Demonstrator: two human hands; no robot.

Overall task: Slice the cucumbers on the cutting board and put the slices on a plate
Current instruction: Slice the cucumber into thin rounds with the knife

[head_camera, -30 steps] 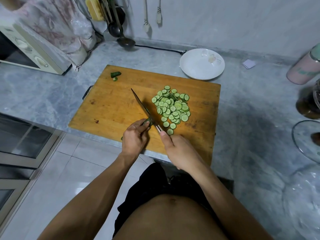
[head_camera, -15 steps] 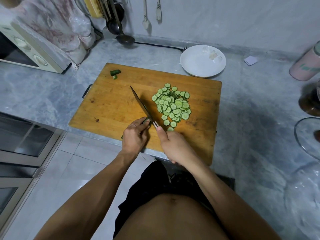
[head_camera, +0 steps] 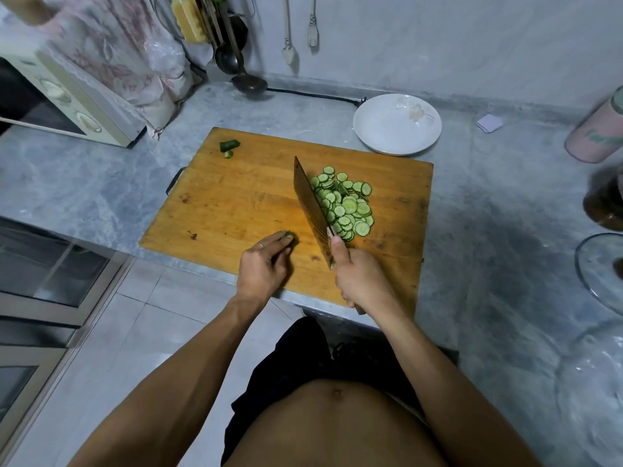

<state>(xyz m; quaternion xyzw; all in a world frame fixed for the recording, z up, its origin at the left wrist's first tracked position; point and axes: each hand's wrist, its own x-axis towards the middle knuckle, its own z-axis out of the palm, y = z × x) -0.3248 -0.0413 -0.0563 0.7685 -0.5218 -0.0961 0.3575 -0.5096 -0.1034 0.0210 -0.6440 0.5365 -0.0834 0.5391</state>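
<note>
Knife (head_camera: 312,205) now pushes slices (head_camera: 347,203) across wooden board (head_camera: 236,203) on grey counter (head_camera: 84,183).

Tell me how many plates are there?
1. The white plate sits on the counter just behind the cutting board's far right corner; nothing is on it yet.

Most of the cucumber stub (head_camera: 290,236) is tucked under the left hand (head_camera: 261,269), only a green tip pokes out past the fingers. The knife (head_camera: 312,208) handle is swallowed by the right hand (head_camera: 359,281), and its blade covers the left edge of the slice pile (head_camera: 347,205). Over on the right, the pink container (head_camera: 598,136), a dark jar (head_camera: 605,205) and a glass lid (head_camera: 603,267) get chopped by the frame edge. Same for the microwave (head_camera: 57,99) on the left.
</note>
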